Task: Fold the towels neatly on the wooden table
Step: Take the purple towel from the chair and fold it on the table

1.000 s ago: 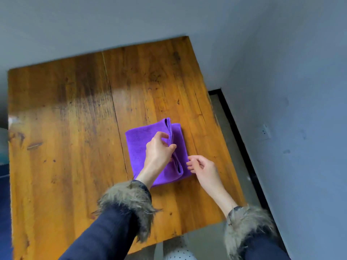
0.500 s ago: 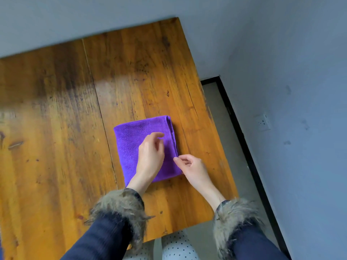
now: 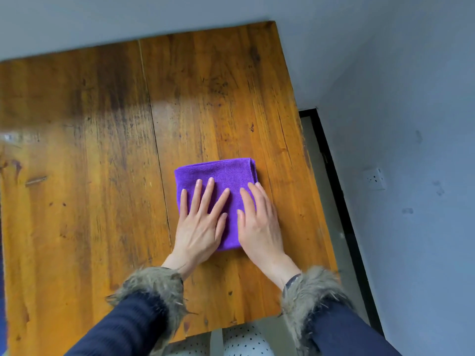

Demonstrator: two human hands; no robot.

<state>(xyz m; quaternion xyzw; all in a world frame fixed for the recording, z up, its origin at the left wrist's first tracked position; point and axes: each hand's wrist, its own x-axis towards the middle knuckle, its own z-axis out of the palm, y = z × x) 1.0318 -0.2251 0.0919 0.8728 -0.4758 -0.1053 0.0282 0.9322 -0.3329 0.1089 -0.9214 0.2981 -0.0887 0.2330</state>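
A purple towel (image 3: 221,173) lies folded into a small square on the wooden table (image 3: 102,150), near its right edge. My left hand (image 3: 200,222) lies flat on the towel's left half, fingers straight and spread. My right hand (image 3: 259,222) lies flat on its right half, fingers straight and together. Both palms press down on the cloth and hide its near part. The folded edge runs along the towel's right side.
The table's right edge (image 3: 308,176) runs close to a grey wall with a white socket (image 3: 375,179). A black skirting strip (image 3: 341,191) lines the floor gap beside it. Dotted fabric (image 3: 244,341) shows below the near table edge.
My left hand let go of the top layer and flattened onto the towel. My right hand moved from the towel's right edge onto its top, fingers uncurled. The fold now lies closed.
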